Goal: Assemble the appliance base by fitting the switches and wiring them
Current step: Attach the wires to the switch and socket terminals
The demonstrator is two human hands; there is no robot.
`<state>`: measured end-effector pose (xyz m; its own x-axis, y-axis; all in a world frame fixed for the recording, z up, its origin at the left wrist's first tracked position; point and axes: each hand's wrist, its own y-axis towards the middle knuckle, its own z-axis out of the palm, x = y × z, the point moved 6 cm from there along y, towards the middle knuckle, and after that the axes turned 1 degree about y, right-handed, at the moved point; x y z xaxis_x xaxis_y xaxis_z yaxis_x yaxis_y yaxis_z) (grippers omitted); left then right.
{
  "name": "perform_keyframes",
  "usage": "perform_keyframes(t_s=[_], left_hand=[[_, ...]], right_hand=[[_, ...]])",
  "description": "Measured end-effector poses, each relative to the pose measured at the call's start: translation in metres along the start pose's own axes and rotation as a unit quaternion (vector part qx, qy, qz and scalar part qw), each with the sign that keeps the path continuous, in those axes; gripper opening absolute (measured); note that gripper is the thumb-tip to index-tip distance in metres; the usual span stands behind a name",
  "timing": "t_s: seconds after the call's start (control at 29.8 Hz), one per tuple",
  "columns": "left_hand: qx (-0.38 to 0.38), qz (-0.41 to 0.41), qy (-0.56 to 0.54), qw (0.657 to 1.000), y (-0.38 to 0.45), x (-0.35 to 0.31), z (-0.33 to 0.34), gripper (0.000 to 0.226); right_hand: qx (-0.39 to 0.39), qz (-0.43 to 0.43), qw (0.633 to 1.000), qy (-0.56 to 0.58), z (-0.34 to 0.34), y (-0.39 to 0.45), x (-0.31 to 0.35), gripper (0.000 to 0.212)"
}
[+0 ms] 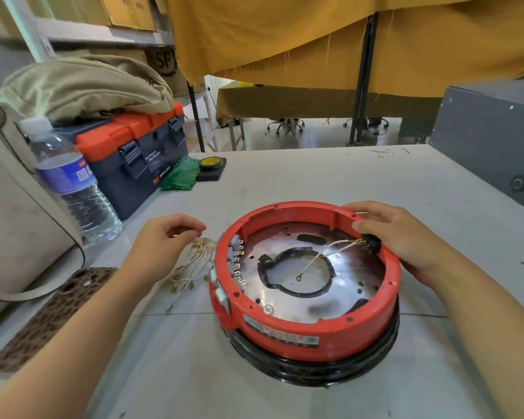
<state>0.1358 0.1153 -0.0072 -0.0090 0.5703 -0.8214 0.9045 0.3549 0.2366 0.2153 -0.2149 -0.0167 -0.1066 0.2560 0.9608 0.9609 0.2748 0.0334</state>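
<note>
While the right hand (400,234) rested on the far right rim of the red base (309,334), its thumb and fingers closed around a small black switch (373,244) seated just inside that rim. Two white wires (330,251) ran from brass terminals on the switch toward the middle of the base, one ending in a ring lug over the round opening in the metal plate (342,300). Along the inner left wall of the base sat a row of grey switches (236,261) with brass tabs pointing inward. A white rocker (221,295) showed on the outer left wall of the base. Left of the base, the left hand (161,240) hovered with fingers curled and pinched loosely, holding nothing that could be made out, just above a loose bundle of white leads (188,270) with brass connectors lying on the table (436,182) beside the base. The base stood on a black ring (315,373), near the front of the table. Farther left of the base lay a spotted phone (52,316), and beyond it a water bottle (73,182), a toolbox (133,158) with an orange lid, and a beige bag (82,86) on top of that. Behind the base to the left sat a roll of tape (211,163) next to a green pouch (180,176); to the right of the base stood a grey box (490,140).
</note>
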Motion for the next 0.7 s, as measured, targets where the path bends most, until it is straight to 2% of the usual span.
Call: perform_keyframes(t_s=[0.17, 0.34, 0.7], left_hand=[[-0.004, -0.043, 0.073, 0.996, -0.006, 0.030, -0.002, 0.015], [-0.011, -0.017, 0.150, 0.989, -0.004, 0.033, 0.004, 0.007], [-0.015, 0.001, 0.182, 0.983, 0.001, 0.034, 0.009, 0.005]], right_hand=[[-0.006, 0.000, 1.000, -0.008, -0.005, 0.002, -0.004, 0.031], [-0.011, 0.000, 1.000, -0.004, -0.005, 0.003, -0.006, 0.031], [-0.011, 0.008, 1.000, 0.008, -0.003, 0.003, -0.005, 0.031]])
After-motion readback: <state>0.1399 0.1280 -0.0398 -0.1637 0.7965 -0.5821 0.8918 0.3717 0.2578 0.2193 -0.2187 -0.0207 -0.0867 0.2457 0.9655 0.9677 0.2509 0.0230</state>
